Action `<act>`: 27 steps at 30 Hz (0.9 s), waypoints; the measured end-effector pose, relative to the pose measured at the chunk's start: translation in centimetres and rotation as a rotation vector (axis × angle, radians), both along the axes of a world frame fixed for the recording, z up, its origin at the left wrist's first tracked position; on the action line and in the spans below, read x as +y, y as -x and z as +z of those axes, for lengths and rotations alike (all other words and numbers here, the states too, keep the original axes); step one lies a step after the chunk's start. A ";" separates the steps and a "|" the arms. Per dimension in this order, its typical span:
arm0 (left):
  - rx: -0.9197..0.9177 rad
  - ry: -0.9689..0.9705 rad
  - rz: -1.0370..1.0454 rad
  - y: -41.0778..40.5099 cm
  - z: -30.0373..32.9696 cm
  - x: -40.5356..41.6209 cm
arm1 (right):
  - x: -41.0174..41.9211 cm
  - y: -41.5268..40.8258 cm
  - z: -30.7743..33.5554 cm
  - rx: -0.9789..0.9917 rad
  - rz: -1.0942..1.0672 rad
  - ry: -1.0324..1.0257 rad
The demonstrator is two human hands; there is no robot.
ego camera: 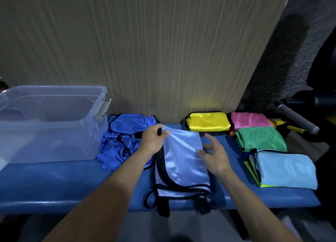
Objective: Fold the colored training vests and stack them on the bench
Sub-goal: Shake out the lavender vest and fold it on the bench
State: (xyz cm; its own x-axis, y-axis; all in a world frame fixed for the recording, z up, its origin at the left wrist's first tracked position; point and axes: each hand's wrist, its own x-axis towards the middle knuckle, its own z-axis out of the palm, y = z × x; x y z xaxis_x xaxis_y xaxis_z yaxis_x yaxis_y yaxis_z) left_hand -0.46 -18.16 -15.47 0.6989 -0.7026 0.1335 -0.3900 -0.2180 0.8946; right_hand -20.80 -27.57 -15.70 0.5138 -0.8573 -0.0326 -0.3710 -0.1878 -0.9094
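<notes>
Black straps of the pale blue mesh vest [181, 165] hang over the near edge of the blue padded bench [63, 183]. At the vest's far left corner the left hand [153, 139] pinches the fabric; the right hand [213, 155], fingers spread and loose, holds nothing at its right edge. Crumpled royal-blue vests [123, 138] lie just left, beside a clear plastic bin [49, 121]. Folded yellow [208, 121], pink [249, 120], green [260, 139] and light-blue [285, 169] vests sit right, bare bench between.

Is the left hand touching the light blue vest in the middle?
Touching. The head view shows the left hand pinching the far corner of the light blue vest.
</notes>
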 end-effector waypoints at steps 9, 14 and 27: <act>-0.508 -0.078 -0.490 2.9 2.6 2.4 | 1.4 3.9 1.5 0.206 0.537 0.582; -0.609 -0.365 -0.803 4.8 1.1 5.7 | 2.8 6.7 2.0 0.302 0.756 0.568; -0.605 -0.366 -0.729 5.4 0.9 7.0 | 4.5 8.7 -1.0 0.240 0.637 0.987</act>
